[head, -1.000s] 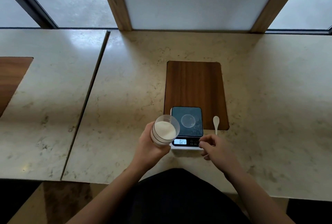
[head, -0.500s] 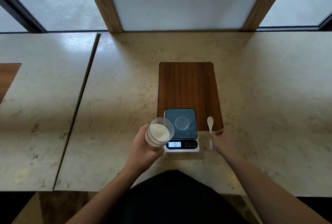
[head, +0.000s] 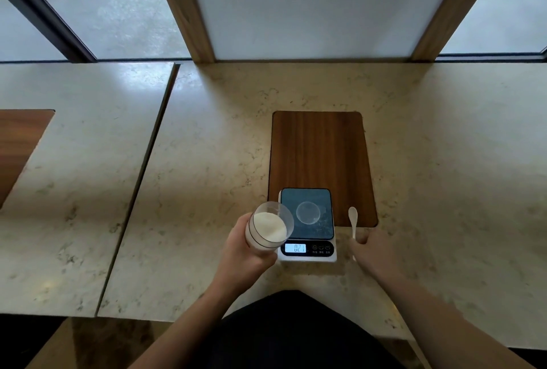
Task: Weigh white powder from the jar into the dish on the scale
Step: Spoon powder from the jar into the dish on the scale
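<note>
**Open jar held beside the scale, spoon under the right hand**

We are at a pale marbled stone counter point(head: 207, 161), glossy, with a seam running down its left part. A dark wood inlay panel point(head: 321, 149) sits in the stone; a second one shows at the far left edge. Behind are windows with dark frames and a white wall panel between two wooden posts.

The scale point(head: 307, 225) straddles the near edge of the wood panel. Its lit display point(head: 295, 248) seems to read "021", though the digits are small and we cannot be sure. The button icons are too small to read.

The clear round dish point(head: 308, 213) lies flat on the scale's dark platform.

The left hand point(head: 242, 256) is wrapped around the jar point(head: 268, 230), just left of the scale. The jar is tilted, its open mouth facing up and toward us; white powder point(head: 270, 226) fills the lower part.

The white spoon point(head: 353, 222) lies right of the scale, long axis running away from us, bowl at the far end. The right hand point(head: 374, 250) has its fingers loosely spread at the handle; whether it grips, we cannot tell.
</note>
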